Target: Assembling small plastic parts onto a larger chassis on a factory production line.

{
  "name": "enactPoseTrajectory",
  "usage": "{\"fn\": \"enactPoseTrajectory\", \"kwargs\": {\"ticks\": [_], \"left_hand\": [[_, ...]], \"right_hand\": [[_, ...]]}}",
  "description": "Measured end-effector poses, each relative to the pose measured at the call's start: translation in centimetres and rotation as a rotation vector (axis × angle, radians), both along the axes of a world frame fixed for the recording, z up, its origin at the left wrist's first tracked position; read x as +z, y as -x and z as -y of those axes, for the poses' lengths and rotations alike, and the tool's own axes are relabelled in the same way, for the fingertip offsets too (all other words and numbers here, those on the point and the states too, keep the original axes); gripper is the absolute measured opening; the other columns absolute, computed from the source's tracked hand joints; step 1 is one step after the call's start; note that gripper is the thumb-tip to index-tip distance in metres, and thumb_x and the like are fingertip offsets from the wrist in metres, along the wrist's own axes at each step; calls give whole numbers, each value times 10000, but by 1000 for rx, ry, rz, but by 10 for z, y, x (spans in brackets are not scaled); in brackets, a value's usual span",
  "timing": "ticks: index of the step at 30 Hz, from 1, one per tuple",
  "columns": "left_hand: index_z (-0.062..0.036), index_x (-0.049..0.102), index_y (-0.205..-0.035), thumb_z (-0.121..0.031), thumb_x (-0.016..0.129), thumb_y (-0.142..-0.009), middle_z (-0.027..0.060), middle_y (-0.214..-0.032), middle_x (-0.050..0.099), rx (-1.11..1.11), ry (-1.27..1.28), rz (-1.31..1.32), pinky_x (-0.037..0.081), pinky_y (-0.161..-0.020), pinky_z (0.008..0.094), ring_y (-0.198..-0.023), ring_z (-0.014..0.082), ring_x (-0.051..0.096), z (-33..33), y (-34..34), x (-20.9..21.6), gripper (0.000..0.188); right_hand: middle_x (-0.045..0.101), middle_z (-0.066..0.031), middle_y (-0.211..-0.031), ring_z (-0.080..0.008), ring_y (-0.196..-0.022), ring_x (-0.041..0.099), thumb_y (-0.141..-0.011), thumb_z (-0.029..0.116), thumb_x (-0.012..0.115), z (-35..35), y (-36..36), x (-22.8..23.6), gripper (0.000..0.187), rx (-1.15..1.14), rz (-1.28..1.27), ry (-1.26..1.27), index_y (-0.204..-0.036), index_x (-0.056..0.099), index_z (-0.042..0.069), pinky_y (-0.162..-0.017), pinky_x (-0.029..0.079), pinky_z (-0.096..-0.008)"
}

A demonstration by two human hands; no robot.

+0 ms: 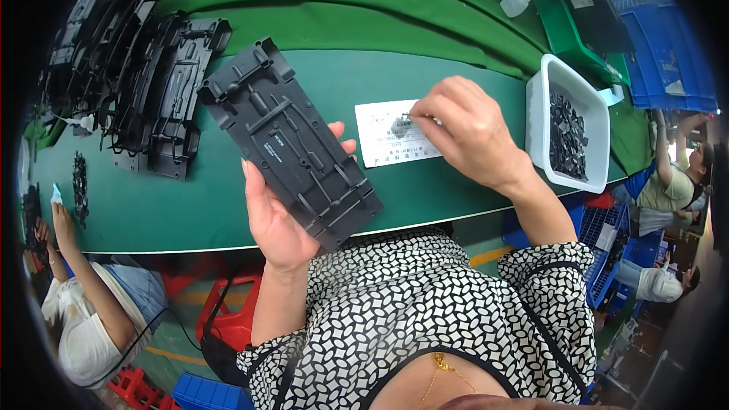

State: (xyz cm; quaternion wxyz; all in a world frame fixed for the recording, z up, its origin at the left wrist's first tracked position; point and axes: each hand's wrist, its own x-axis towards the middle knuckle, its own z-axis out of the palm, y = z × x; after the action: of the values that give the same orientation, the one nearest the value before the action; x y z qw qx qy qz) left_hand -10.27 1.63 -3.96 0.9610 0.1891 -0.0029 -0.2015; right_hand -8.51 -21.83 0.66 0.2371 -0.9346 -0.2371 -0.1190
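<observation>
My left hand (275, 222) grips a black plastic chassis plate (292, 144) by its long sides and holds it tilted above the table. Molded bars, rods and a small pale print show on its upper face. Over a white printed card (387, 150), my right hand (472, 130) has thumb and fingertips pinched together. A tiny dark piece seems to be at those fingertips, too small to name. Beside them on the card lies a small heap of tiny dark parts (399, 126).
At right stands a white bin (538, 133) of small black parts. More black chassis plates (163, 91) are stacked at left on the green table (197, 212). Folded green cloth (364, 26) runs along the back, near a squeeze bottle (518, 4). A co-worker (102, 311) sits at left.
</observation>
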Motion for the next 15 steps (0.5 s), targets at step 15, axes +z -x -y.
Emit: {"fn": "enactPoseTrajectory", "kwargs": {"ticks": [15], "left_hand": [[-6, 318, -1375, -520, 137, -969, 278, -1313, 434, 19, -33, 0, 462, -938, 459, -1163, 381, 504, 0, 0, 0, 679]], "right_hand": [[551, -55, -754, -215, -682, 534, -699, -6, 679, 3, 12, -8, 137, 89, 58, 85, -810, 611, 37, -615, 418, -320]]}}
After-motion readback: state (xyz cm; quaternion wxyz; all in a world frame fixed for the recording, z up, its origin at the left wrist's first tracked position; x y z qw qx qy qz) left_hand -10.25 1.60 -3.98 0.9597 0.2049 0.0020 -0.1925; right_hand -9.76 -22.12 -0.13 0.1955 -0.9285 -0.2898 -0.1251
